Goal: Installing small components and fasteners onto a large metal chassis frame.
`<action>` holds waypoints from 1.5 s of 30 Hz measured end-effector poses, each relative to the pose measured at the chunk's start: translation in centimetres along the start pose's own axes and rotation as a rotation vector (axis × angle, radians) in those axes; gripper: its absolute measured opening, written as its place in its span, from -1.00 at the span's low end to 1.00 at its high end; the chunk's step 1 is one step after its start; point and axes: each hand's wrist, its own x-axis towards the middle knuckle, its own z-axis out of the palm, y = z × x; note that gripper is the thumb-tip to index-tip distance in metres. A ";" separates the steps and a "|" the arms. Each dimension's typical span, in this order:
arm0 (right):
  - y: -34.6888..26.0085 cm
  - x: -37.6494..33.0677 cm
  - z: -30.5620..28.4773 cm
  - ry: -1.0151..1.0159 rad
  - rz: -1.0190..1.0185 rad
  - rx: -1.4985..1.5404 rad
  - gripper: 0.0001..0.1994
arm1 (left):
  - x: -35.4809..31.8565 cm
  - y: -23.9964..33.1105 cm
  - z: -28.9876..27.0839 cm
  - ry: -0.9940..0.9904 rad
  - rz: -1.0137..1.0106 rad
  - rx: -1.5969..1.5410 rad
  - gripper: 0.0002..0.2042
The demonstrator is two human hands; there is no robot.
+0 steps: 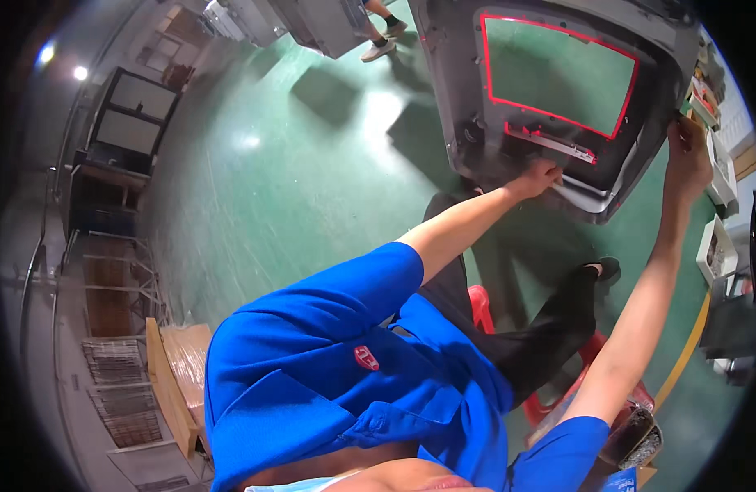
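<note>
A large dark grey moulded panel [461, 90] stands tilted in front of me at the upper right. Red edging [486, 61] runs round its rectangular window, and green floor shows through the window. Below that opening a pale narrow strip with red ends [558, 146] sits on the panel. My left hand [535, 176] is closed at the panel's lower edge, beside a shiny pale part; what its fingers grip is hidden. At the right edge, my right hand [688, 156] pinches the panel's rim with bent fingers.
Red plastic stool legs [479, 307] show beneath me. White bins [717, 250] line the right side, and a bin of small metal parts [640, 443] is at lower right. Another person's legs [379, 37] appear at the top. Racks [115, 287] stand along the left.
</note>
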 end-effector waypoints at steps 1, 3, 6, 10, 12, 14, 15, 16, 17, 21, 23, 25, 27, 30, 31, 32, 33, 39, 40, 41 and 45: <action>-0.1 0.2 -0.4 -0.024 0.026 -0.027 -0.81 | 0.1 0.0 0.4 0.036 -0.069 -0.141 -0.70; -1.2 0.3 -0.6 -0.081 0.080 -0.058 -0.80 | -0.2 0.1 -0.1 -0.015 -0.140 -0.288 -0.68; -1.2 0.3 -0.4 -0.075 0.057 -0.081 -0.82 | -0.6 0.2 -0.2 -0.047 -0.155 -0.348 -0.70; 1.2 1.0 0.5 -0.005 0.036 -0.036 -0.81 | -0.8 1.7 -0.3 -0.125 -0.244 -0.462 -0.78; 2.4 1.5 0.8 -0.048 0.025 -0.039 -0.81 | -0.6 1.2 0.0 -0.174 -0.227 -0.530 -0.83; 2.6 1.9 0.8 -0.125 0.073 0.086 -0.79 | -0.5 0.6 0.8 -0.144 -0.169 -0.593 -0.86; 2.1 1.8 0.7 -0.065 0.072 0.141 -0.80 | -0.6 0.4 1.4 -0.088 -0.120 -0.622 -0.87; 1.5 1.4 0.5 -0.004 0.071 0.197 -0.80 | -0.6 0.1 1.9 -0.033 -0.071 -0.650 -0.88; 0.8 1.0 0.3 0.057 0.067 0.248 -0.81 | -0.5 0.1 2.2 -0.033 -0.090 -0.643 -0.88; 1.2 -5.2 1.5 0.145 0.131 0.463 -0.88 | -0.8 0.0 2.5 -0.023 -0.107 -0.594 -0.83; -1.6 -9.7 1.4 -0.333 0.163 0.325 -0.90 | -0.8 0.1 2.1 -0.060 -0.141 -0.574 -0.79; -2.4 -13.7 3.0 -0.587 0.227 0.438 -0.84 | -0.7 1.1 2.3 -0.099 -0.163 -0.596 -0.75; -2.4 -16.9 4.6 -0.678 0.312 0.510 -0.82 | -1.2 2.6 1.6 -0.177 -0.164 -0.579 -0.74; -2.7 -18.9 5.6 -0.612 0.487 0.630 -0.84 | -1.8 3.2 1.1 -0.182 -0.205 -0.548 -0.68; -2.7 -19.1 5.7 -0.596 0.517 0.650 -0.85 | -2.1 3.8 0.9 -0.196 -0.218 -0.559 -0.67; -2.7 -19.0 5.8 -0.580 0.535 0.675 -0.86 | -1.9 3.6 0.7 -0.207 -0.189 -0.500 -0.64; -2.6 -19.3 5.7 -0.589 0.528 0.685 -0.86 | -2.1 3.4 0.8 -0.203 -0.199 -0.471 -0.63; -5.3 -10.7 1.4 -0.255 0.174 0.561 -0.90 | -2.1 2.1 -0.1 -0.167 -0.174 -0.513 -0.61; -5.3 -7.6 0.1 -0.114 0.148 0.582 -0.90 | -1.9 2.7 -0.1 -0.174 -0.167 -0.471 -0.64; -5.3 -4.3 -1.0 0.016 0.124 0.614 -0.90 | -2.0 3.0 -0.4 -0.168 -0.171 -0.426 -0.66; -8.2 9.6 -3.9 0.213 0.010 0.571 -0.89 | -2.4 2.7 -0.9 -0.135 -0.168 -0.332 -0.74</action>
